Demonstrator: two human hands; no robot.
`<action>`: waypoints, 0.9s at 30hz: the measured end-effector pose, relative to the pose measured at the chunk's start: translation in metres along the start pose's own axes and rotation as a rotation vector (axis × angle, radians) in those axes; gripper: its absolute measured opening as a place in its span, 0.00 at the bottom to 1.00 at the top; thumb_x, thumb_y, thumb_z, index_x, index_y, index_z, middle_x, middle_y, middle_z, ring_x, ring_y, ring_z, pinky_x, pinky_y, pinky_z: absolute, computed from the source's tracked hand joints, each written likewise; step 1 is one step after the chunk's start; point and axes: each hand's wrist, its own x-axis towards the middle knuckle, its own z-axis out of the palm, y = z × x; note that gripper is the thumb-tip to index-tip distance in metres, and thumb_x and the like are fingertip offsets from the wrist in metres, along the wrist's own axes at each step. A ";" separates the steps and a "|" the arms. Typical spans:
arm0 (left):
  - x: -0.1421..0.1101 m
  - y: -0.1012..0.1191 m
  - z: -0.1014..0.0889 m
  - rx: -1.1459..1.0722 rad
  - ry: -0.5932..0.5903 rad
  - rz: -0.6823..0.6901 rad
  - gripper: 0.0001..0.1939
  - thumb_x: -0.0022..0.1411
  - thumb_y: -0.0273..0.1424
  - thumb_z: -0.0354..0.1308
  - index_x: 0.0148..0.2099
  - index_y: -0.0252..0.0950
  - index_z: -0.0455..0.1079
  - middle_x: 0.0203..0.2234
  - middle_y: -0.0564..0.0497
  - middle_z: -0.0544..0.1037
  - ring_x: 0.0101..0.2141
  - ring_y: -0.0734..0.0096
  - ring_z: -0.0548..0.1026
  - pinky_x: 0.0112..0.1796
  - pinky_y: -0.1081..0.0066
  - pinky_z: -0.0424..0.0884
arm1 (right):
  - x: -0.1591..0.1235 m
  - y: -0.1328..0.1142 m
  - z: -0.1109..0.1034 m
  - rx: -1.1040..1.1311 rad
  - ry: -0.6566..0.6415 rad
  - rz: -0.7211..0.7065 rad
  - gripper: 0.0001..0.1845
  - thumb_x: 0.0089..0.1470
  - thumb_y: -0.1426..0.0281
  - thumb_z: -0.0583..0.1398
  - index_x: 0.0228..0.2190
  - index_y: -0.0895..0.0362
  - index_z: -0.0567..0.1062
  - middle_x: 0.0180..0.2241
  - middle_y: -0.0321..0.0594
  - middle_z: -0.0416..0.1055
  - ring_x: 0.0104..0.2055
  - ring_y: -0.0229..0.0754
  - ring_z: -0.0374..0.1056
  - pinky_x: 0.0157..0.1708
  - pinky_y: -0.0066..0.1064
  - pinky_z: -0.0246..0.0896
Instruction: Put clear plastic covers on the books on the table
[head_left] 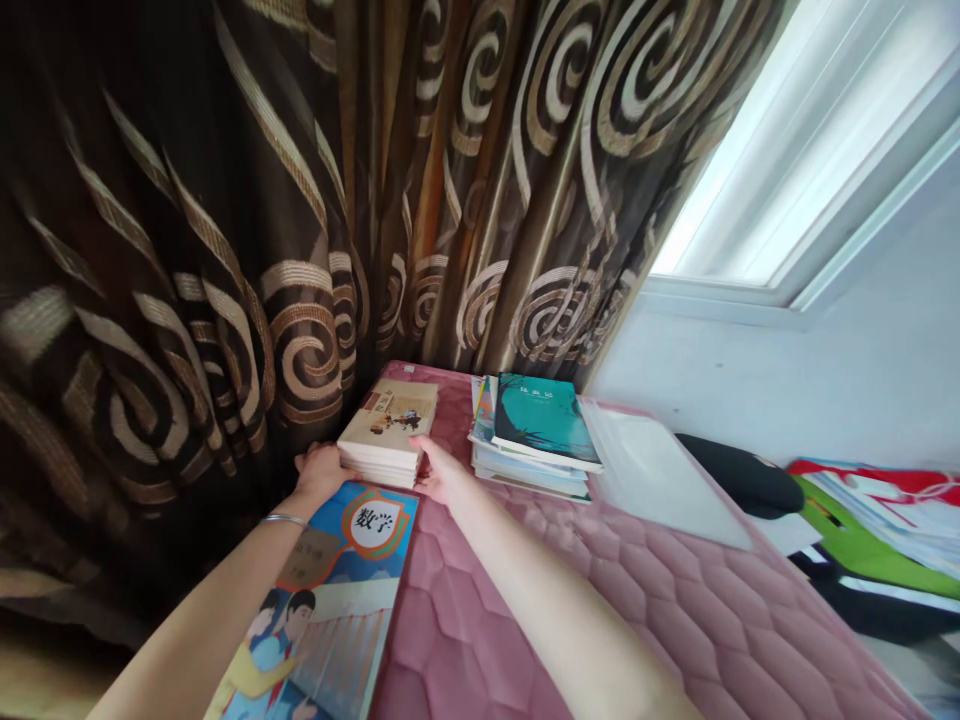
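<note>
A neat stack of cream-covered books (pixel 394 415) lies at the far left of the pink quilted surface, against the curtain. My left hand (pixel 321 472) is at its near left corner, fingers partly hidden behind the stack. On the near right corner, my right hand (pixel 441 470) presses with its thumb on top and its other fingers low at the side. Between them, both hands grip the stack. Closer to me, under my left forearm, lies a blue mathematics textbook (pixel 341 590) with illustrated children on its cover.
Right of the cream stack stands an uneven pile topped by a teal book (pixel 544 415). Beside it is a translucent white sheet (pixel 660 470). A black case (pixel 739 475) and a green folder (pixel 877 535) with papers lie farther right. A patterned brown curtain (pixel 480 200) hangs behind.
</note>
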 end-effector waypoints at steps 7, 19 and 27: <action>0.002 0.003 0.002 0.096 0.020 0.048 0.18 0.47 0.39 0.66 0.40 0.35 0.76 0.43 0.41 0.79 0.49 0.51 0.71 0.45 0.63 0.62 | 0.007 0.006 -0.002 0.013 0.027 -0.116 0.10 0.52 0.65 0.60 0.32 0.60 0.72 0.24 0.39 0.73 0.28 0.38 0.71 0.31 0.29 0.70; 0.012 0.013 0.006 0.084 -0.014 0.010 0.18 0.54 0.42 0.61 0.42 0.34 0.76 0.43 0.39 0.79 0.47 0.54 0.74 0.44 0.64 0.63 | 0.006 -0.012 0.001 -0.045 0.053 -0.236 0.08 0.49 0.68 0.63 0.29 0.60 0.73 0.23 0.37 0.73 0.26 0.37 0.71 0.28 0.26 0.68; 0.023 0.042 0.014 0.028 -0.070 0.004 0.20 0.50 0.40 0.65 0.43 0.35 0.75 0.42 0.39 0.80 0.47 0.53 0.75 0.46 0.64 0.65 | 0.016 -0.022 -0.043 -0.059 0.018 -0.108 0.10 0.54 0.65 0.59 0.31 0.61 0.72 0.21 0.40 0.73 0.26 0.38 0.71 0.30 0.28 0.70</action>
